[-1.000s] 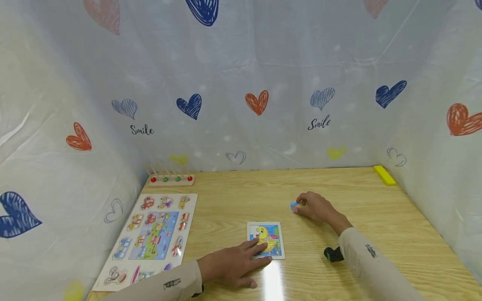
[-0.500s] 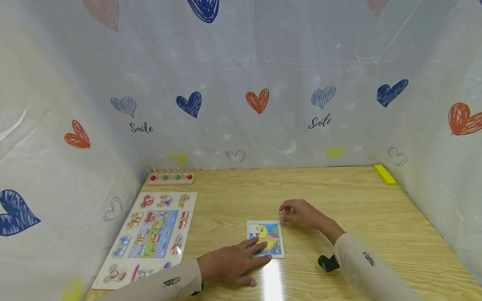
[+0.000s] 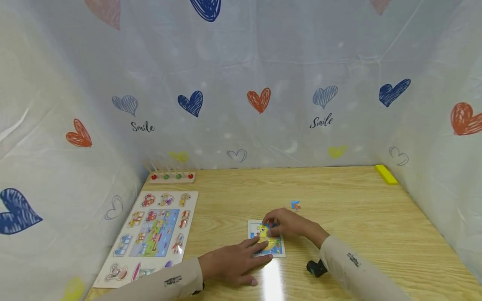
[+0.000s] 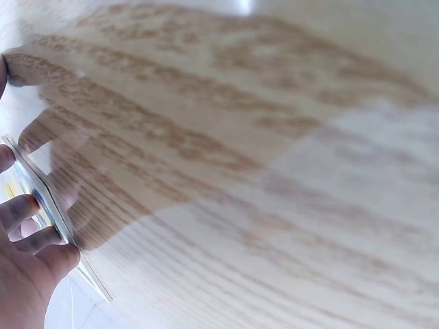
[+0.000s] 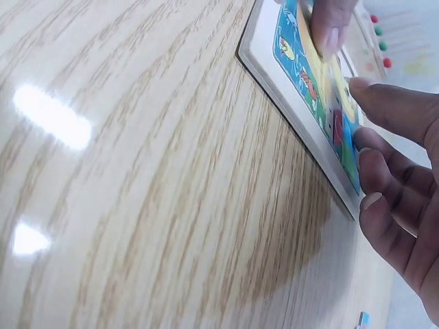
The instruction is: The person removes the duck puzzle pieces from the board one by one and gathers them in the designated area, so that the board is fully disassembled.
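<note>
A small square puzzle (image 3: 278,248) with a yellow animal picture is placed flat on the wooden table (image 3: 233,196), in front of the person. Its left and lower part is covered by the left hand (image 3: 238,262); the fingers are spread apart and rested on it, and nothing is clasped by them. Over the upper right part of the puzzle the right hand (image 3: 290,223) is held, with its fingers bent and directed down to the surface; whether some piece is pinched between the fingertips cannot be told. Behind the right hand, a loose blue and orange piece (image 3: 295,205) is seen on the table, apart from the puzzle. To the left, a larger picture board (image 3: 154,234) with vehicles is laid, and behind it a wooden rack (image 3: 172,179) with red and green beads is placed. At the far right corner a yellow bar (image 3: 386,174) is found. The table is surrounded by a pale curtain (image 3: 222,138) printed with hearts.
</note>
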The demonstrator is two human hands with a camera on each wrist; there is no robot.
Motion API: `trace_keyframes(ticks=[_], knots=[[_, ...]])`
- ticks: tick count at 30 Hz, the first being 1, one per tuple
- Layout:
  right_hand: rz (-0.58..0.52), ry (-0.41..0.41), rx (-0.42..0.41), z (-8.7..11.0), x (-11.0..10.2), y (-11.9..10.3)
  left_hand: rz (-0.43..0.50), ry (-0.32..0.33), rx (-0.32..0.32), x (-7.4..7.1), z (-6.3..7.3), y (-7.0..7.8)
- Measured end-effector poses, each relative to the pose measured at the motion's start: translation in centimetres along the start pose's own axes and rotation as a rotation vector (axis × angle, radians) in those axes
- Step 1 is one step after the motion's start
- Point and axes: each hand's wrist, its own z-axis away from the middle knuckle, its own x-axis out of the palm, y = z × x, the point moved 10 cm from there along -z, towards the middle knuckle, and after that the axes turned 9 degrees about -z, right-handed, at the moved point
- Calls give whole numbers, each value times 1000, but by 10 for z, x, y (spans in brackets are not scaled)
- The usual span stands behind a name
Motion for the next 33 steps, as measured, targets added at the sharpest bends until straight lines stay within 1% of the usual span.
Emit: trace_keyframes(ticks=[5,13,18,25,33], knots=[[38,-11,11,-2,2,-5,-10,-16,-5,1,-1,0],[125,-37,30,-7,6,-5,11,-23,-5,4,-2,-1],[157,-66,21,-9,8,-8,0,-27,-9,6,-3,-1],[155,-104,26,-12,13,-8,-26,-22,-9,7,-2,-1],[156,-112,34,-15,13,-9,-29,-20,-7,5,-3,-1]])
